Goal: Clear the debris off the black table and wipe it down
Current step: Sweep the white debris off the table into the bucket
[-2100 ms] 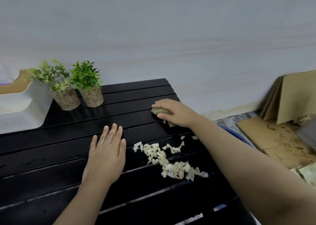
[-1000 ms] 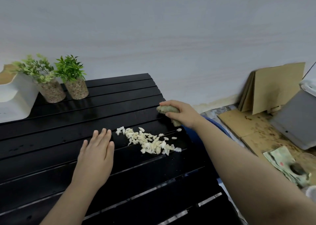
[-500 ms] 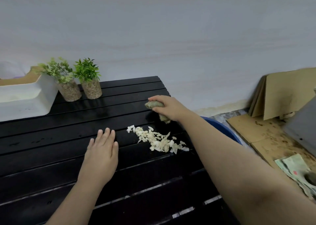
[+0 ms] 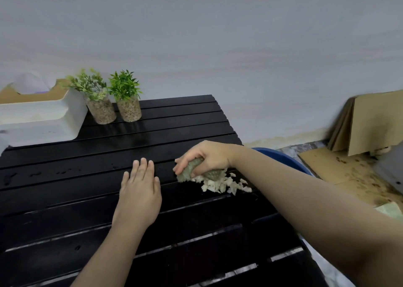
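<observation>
Debris (image 4: 224,185): pale chips heaped near the worktop's (image 4: 65,199) right edge, touching the rag (image 4: 192,171) gripped in my right hand (image 4: 209,158), on its right; left hand (image 4: 140,190) flat, fingers straight, farther left.

Blue basin (image 4: 287,160) right of black table (image 4: 152,134): mostly hidden behind right arm (image 4: 305,195). White bin (image 4: 43,123) at table's far-left corner, cut by frame edge. Cloth (image 4: 187,173) half covered by right hand (image 4: 209,155); debris (image 4: 222,186) partly under it.
</observation>
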